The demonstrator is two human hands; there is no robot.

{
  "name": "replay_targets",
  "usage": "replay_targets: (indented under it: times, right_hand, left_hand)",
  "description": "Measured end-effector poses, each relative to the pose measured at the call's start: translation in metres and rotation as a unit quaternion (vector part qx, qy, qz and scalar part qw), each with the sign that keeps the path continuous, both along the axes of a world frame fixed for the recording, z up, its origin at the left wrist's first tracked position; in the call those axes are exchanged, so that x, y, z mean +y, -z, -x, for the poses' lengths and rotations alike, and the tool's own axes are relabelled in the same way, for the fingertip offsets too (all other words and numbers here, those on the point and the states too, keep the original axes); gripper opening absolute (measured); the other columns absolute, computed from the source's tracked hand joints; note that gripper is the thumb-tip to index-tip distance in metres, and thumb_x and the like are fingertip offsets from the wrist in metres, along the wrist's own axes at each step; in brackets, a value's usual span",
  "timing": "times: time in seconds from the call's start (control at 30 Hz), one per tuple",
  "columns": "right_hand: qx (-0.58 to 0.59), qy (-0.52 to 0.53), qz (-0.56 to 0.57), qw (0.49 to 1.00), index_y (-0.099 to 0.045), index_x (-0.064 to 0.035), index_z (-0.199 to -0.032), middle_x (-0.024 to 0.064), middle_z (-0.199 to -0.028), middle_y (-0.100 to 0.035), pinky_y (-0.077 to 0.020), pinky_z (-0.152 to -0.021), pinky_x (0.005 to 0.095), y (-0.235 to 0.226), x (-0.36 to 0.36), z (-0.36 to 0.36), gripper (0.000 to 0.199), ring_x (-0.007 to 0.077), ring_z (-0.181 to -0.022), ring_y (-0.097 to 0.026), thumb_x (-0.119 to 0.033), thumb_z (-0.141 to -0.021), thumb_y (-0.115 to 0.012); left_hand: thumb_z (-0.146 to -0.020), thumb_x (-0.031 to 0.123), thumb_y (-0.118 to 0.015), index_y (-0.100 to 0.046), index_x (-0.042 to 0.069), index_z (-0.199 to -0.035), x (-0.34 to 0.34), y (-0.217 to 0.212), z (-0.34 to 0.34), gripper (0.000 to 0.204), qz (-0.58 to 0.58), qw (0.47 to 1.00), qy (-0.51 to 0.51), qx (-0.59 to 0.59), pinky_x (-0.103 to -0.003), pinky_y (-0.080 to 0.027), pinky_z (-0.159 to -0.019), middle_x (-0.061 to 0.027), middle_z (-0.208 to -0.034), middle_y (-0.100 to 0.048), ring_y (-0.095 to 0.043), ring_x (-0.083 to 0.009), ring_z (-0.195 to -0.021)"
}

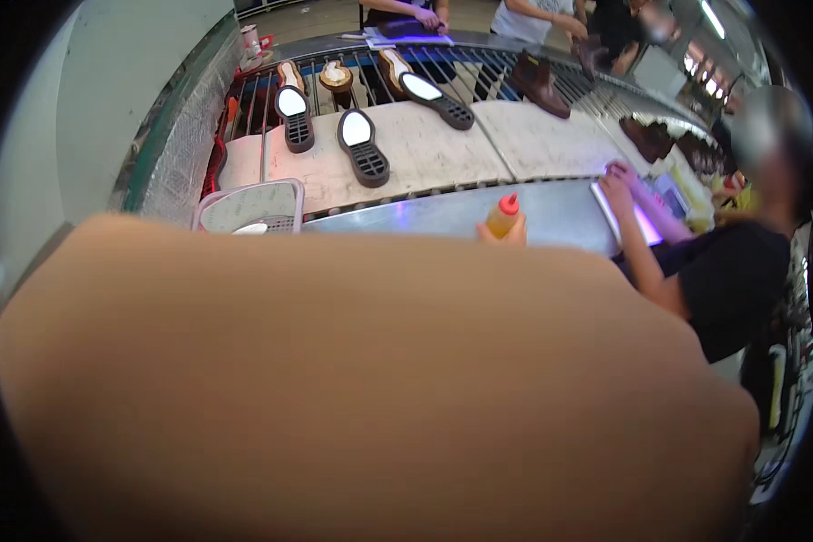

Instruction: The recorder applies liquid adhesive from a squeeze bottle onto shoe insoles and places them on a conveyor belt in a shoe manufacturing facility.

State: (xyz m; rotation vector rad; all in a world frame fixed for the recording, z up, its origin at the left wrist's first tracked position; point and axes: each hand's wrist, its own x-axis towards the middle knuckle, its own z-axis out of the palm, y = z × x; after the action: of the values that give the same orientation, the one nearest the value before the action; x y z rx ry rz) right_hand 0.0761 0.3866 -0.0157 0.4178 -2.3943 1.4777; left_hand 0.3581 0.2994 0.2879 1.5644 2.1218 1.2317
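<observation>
A large blurred bare arm or hand [379, 379] fills the lower part of the head view, very close. It is probably my left, with no fingers showing. Just above its edge, the fingers of my right hand [518, 234] are wrapped round a squeeze bottle [502, 219] of yellowish liquid with a red nozzle cap. Beyond lie dark shoe soles with white insets: one sole [364, 149] nearest, another sole [294, 119] to its left, a third sole [435, 99] to the right. Most of my right hand is hidden.
White boards [443, 149] lie on a roller conveyor. A metal worktop [551, 212] and a grey-rimmed tray [299, 194] are on the near side. A brown boot [540, 83] stands farther right. A co-worker [741, 271] is close on the right; others work across the conveyor.
</observation>
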Motion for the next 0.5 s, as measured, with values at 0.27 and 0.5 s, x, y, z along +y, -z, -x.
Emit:
replay_targets:
  times: [0.27,0.5]
  right_hand:
    - [0.084,0.047,0.028,0.995,-0.037,0.0087,-0.134,0.0243,-0.129,-0.052,-0.0369,-0.107,0.0417,-0.013,0.035,-0.022,0.080,0.0362,-0.127,-0.047,-0.024,-0.077,-0.083]
    - [0.011,-0.243,0.214,0.946,-0.066,0.0064,-0.113,0.0159,-0.110,-0.071,-0.0451,-0.098,0.0320,-0.163,0.097,-0.114,0.042,0.0207,-0.106,-0.065,-0.031,-0.098,-0.054]
  left_hand:
    - [-0.096,0.020,-0.054,-0.055,0.000,-0.133,-0.048,-0.024,-0.010,0.042,-0.043,0.921,-0.376,-0.093,-0.036,-0.049,-0.090,-0.0202,-0.112,-0.066,-0.065,-0.0263,-0.100]
    - [-0.095,0.024,-0.059,-0.059,0.005,-0.128,-0.036,0.185,0.027,0.038,0.124,0.767,-0.622,0.095,-0.047,-0.042,-0.098,-0.0174,-0.125,-0.062,-0.054,-0.0390,-0.121]
